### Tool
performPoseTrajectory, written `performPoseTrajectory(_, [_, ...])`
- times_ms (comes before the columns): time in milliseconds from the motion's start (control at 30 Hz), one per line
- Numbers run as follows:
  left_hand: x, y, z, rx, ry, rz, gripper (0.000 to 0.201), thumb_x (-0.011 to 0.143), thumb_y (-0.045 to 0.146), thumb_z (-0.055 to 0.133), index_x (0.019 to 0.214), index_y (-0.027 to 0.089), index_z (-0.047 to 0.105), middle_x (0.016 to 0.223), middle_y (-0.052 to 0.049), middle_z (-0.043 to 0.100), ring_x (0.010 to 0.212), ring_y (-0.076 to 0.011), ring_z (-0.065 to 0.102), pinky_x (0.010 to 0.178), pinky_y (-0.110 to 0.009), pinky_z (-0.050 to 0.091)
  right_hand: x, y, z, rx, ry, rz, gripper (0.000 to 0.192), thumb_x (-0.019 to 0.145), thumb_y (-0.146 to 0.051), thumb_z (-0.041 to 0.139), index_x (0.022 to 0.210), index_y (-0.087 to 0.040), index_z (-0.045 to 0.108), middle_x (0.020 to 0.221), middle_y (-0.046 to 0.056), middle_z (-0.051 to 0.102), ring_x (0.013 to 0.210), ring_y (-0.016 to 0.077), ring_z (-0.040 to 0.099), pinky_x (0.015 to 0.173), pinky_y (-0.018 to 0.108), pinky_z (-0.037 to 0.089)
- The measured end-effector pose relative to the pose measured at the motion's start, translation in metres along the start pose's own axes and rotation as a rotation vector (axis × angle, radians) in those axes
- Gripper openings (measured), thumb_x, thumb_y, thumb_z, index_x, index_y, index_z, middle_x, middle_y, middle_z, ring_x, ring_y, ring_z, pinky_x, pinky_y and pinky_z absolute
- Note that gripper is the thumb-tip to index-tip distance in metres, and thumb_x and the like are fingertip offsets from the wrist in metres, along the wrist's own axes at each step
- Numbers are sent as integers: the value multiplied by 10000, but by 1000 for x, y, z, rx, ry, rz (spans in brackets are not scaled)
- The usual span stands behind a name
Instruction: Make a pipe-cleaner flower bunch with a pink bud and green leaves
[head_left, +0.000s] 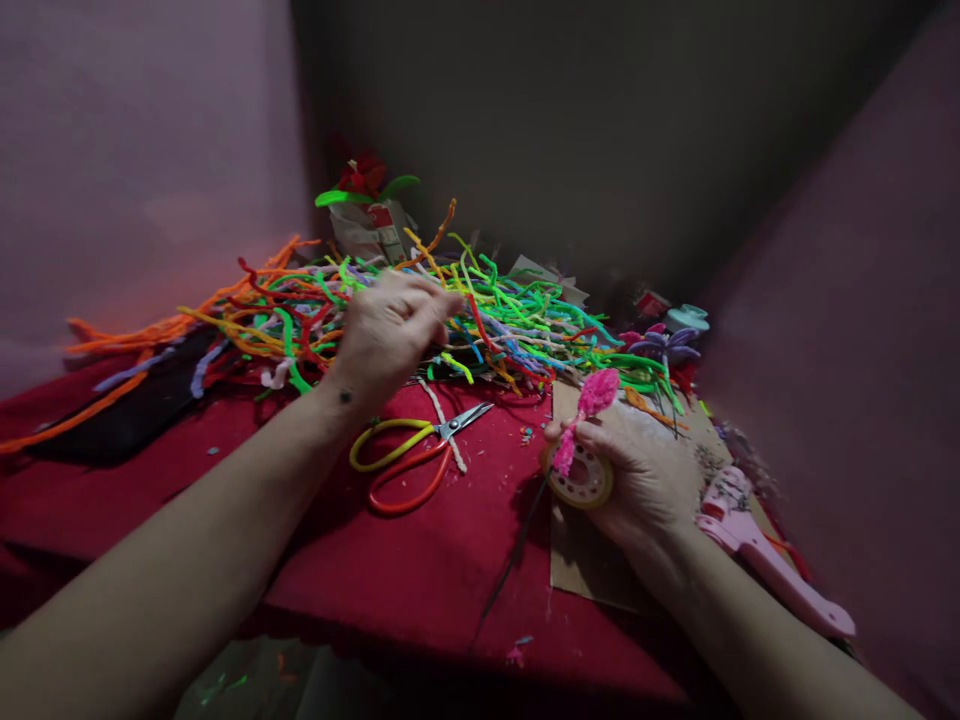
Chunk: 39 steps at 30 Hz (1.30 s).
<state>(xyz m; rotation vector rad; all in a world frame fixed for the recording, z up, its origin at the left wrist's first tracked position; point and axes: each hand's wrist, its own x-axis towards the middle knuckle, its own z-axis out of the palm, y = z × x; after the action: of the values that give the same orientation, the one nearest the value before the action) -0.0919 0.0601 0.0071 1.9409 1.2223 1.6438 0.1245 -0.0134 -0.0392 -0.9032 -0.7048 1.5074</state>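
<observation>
My left hand (397, 325) is closed in a pinch above a heap of many-coloured pipe cleaners (517, 310); whatever its fingertips hold, if anything, cannot be made out. In my right hand (645, 470) are a pink fuzzy pipe-cleaner petal shape (598, 393) and a tape roll (589, 478) with a pale, holed core. A thin dark strand (517, 555) trails down from the roll toward the table's front edge. Between the hands lie scissors (446, 430) with one yellow and one red handle, blades partly apart, over a pale pipe cleaner (458, 456).
Red cloth (420, 570) covers the table. Beneath my right hand lies a cardboard sheet (574, 560), with a pink plier-like tool (780, 570) to its right. A black item (127, 410) sits at left; a red flower (364, 175) stands behind the heap. Purple walls flank both sides.
</observation>
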Motion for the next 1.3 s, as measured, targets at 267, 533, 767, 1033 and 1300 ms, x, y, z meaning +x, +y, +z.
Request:
performPoseTrajectory(267, [-49, 44, 44, -191, -688, -231, 274, 776, 337, 585, 970, 150, 535, 810, -26, 610, 703, -141, 582, 604, -245, 455, 2, 3, 0, 42, 15, 17, 101, 594, -175, 740, 632, -170, 647, 555, -27, 622, 469, 99, 534, 465, 218, 416])
performPoseTrajectory(533, [-80, 36, 61, 400, -603, 157, 205, 908, 262, 329, 838, 170, 497, 701, -45, 574, 626, -152, 538, 561, -246, 358, -2, 7, 0, -96, 36, -84, 112, 614, -195, 751, 614, -219, 641, 572, -32, 615, 493, 114, 505, 467, 237, 387])
performPoseTrajectory(767, [-73, 38, 57, 122, -533, -23, 202, 879, 264, 416, 728, 171, 513, 609, 15, 507, 544, -97, 457, 544, -214, 329, -10, 3, 3, -158, -32, -145, 88, 656, -224, 731, 733, -232, 690, 716, -20, 670, 649, 143, 584, 632, 266, 464])
performPoseTrajectory(1033, [-63, 44, 53, -283, -616, -343, 211, 834, 249, 480, 664, 139, 538, 527, 52, 439, 469, -54, 376, 465, -179, 302, -10, 1, 1, -223, -54, -130, 53, 694, -204, 690, 746, -208, 682, 740, -13, 678, 671, 134, 594, 664, 254, 465])
performPoseTrajectory(1300, [-58, 36, 48, -883, -866, -791, 165, 804, 297, 553, 750, 145, 521, 496, 71, 436, 317, -6, 251, 323, -135, 198, -6, -1, 3, -68, -125, -8, 175, 580, -191, 757, 749, -213, 714, 652, -15, 670, 604, 130, 587, 639, 268, 463])
